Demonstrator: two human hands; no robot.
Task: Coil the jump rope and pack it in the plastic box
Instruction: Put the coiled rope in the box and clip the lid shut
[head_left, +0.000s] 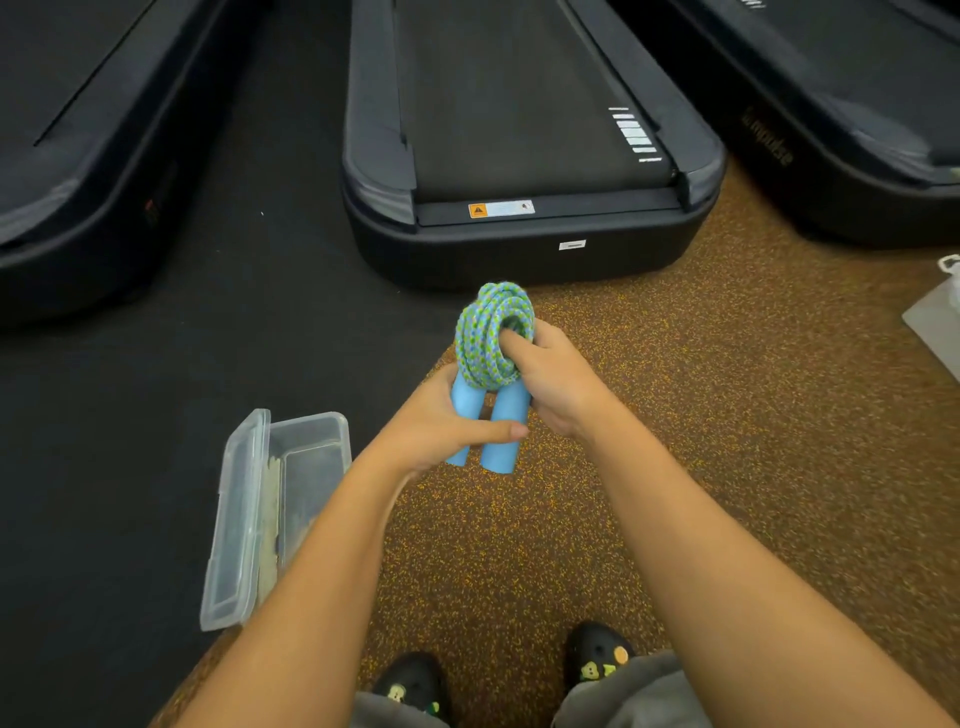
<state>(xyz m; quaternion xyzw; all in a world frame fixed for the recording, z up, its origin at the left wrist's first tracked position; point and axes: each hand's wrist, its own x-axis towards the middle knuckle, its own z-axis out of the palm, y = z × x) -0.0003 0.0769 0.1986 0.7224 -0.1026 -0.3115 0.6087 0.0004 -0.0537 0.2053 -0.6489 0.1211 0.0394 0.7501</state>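
Observation:
The jump rope (493, 338) is a green-and-blue braided cord wound into a tight coil above its two light blue handles (501, 431), which point down side by side. My left hand (447, 426) grips the handles from the left, thumb across their front. My right hand (550, 379) holds the coil from the right, with its thumb pushed into the coil's centre. The clear plastic box (311, 457) lies open on the floor to the lower left, its hinged lid (236, 519) folded out to the left. My left forearm hides the box's near right part.
Three black treadmills stand ahead; the middle treadmill (530, 244) ends just beyond the rope. The floor is black rubber on the left and speckled brown on the right. A white plastic bag (940, 317) lies at the right edge. My black shoes (597, 660) show below.

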